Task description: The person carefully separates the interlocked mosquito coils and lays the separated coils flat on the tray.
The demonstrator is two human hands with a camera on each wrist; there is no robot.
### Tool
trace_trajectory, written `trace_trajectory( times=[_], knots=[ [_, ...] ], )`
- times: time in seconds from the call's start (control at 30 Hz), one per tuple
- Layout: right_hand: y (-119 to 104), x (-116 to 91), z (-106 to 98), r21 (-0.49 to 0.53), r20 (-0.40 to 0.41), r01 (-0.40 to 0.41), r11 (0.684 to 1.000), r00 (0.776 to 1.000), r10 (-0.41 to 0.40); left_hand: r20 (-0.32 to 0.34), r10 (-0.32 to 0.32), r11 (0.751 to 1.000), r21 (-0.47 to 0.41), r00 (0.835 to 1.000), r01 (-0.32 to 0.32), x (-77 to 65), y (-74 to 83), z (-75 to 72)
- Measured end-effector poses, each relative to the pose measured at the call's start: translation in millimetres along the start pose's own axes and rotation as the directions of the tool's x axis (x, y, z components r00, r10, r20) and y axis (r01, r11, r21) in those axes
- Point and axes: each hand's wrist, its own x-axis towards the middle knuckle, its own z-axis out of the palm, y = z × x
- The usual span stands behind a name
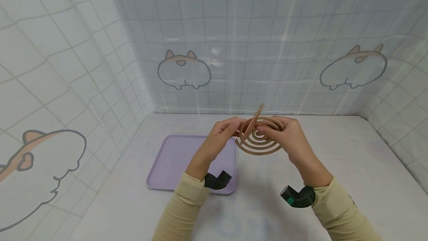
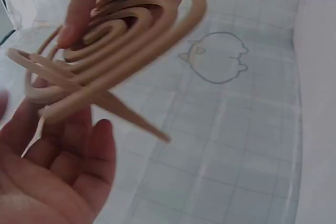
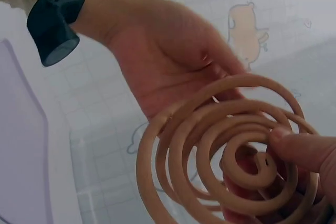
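Note:
Both hands hold brown spiral mosquito coils (image 1: 259,153) above the table. One spiral faces up flat, and a second coil's edge (image 1: 251,125) stands tilted across its left side; the two are interlaced. My left hand (image 1: 224,132) pinches the left edge, its fingertips partly hidden behind the rings. From the right, my right hand (image 1: 290,137) grips the flat spiral, thumb (image 3: 302,148) pressed near its centre and fingers underneath. In the left wrist view, a tapered coil end (image 2: 139,119) sticks out below the rings.
A light purple tray (image 1: 184,163) lies on the white table (image 1: 351,166), below and behind the left forearm. Tile-patterned sheeting (image 1: 254,47) with dog drawings encloses the back and sides. Each wrist wears a black device (image 1: 299,197).

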Motion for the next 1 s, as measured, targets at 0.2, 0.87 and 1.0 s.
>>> trace_trajectory(
  times=[0.2, 0.87, 1.0],
  knots=[
    [0.8, 0.4, -2.6, 0.086, 0.068, 0.0, 0.996, 0.998, -0.006, -0.135, -0.127, 0.991, -0.062, 0.983, 0.12, 7.9, -11.7, -2.3],
    [12.0, -1.3, -22.3, 0.024, 0.11, -0.074, 0.997, 0.991, 0.071, -0.025, -0.363, 0.879, -0.339, 0.931, 0.334, 6.9, -43.0, -24.4],
    [14.8, 1.0, -30.5, -0.023, 0.102, -0.102, 0.995, 0.989, 0.104, -0.058, -0.397, 0.905, -0.187, 0.916, 0.381, 2.2, -34.8, -32.1]
  ],
)
